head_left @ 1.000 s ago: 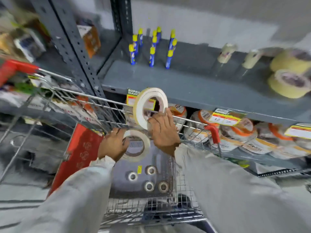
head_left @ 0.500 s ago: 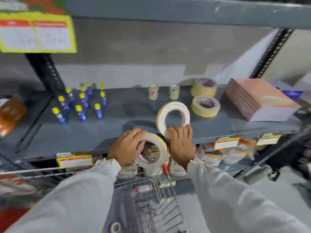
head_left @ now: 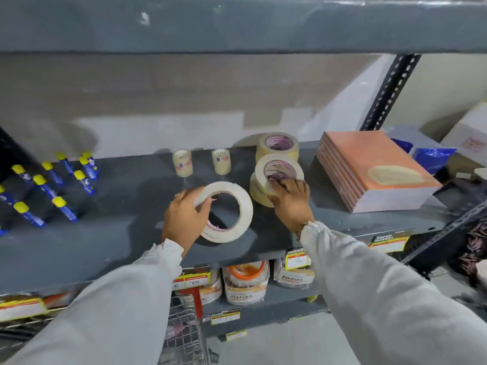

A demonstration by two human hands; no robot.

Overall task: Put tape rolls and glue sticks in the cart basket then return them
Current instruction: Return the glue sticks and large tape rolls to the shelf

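A: Where's the L hand (head_left: 184, 214)?
B: On the grey shelf (head_left: 105, 241), fingers (head_left: 204, 206) wrapped over the left rim of a big cream tape roll (head_left: 232, 212). Roll is tilted, lower edge on the shelf, approx mid-shelf toward the front.

A: R hand (head_left: 291, 204)?
B: Just right of that roll. Fingers curled on a second tape roll (head_left: 279, 167), thumb on the outer side, fingertips dipped into the core. That roll sits tilted atop a stack of tape rolls (head_left: 257, 191). Can't tell if it's fully let down.

A: Other tape on the shelf?
B: Another cream roll (head_left: 278, 144) behind the stack, near the back wall. Two small clear tape rolls (head_left: 182, 162) upright, behind the L-hand roll, apart from each other.

A: Glue sticks?
B: Blue w/ yellow caps, glue sticks (head_left: 46, 189) standing in a loose group at the shelf's far left, well apart from the tape.

A: Anything else?
B: Orange-topped stack of pads (head_left: 374, 167) right of the tape stack. Cart basket (head_left: 184, 335), wire, below the shelf's front edge btwn the sleeves; contents blurred. Packaged jars (head_left: 245, 283) on the shelf underneath.
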